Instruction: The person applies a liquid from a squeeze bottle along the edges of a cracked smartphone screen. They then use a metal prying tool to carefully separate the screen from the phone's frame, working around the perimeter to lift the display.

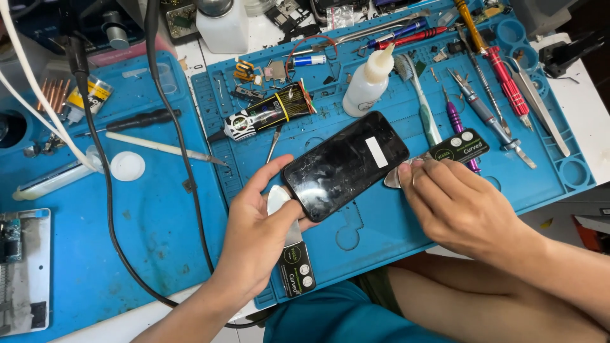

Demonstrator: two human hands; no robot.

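A black smartphone (343,164) with a smeared glass face and a white sticker lies tilted over the blue work mat (381,222). My left hand (260,222) grips its lower left corner, and a thin curved metal pry tool with a black handle (293,259) sits wedged under that corner beneath my thumb. My right hand (454,206) pinches a second curved pry tool (454,147) against the phone's right edge, its metal blade tip at the seam.
A white glue bottle (368,79), a toothbrush (419,95), a black adhesive tube (270,114), screwdrivers (502,73) and tweezers (540,108) lie on the mat's far half. A black cable (105,184) crosses the second blue mat (146,254) at left.
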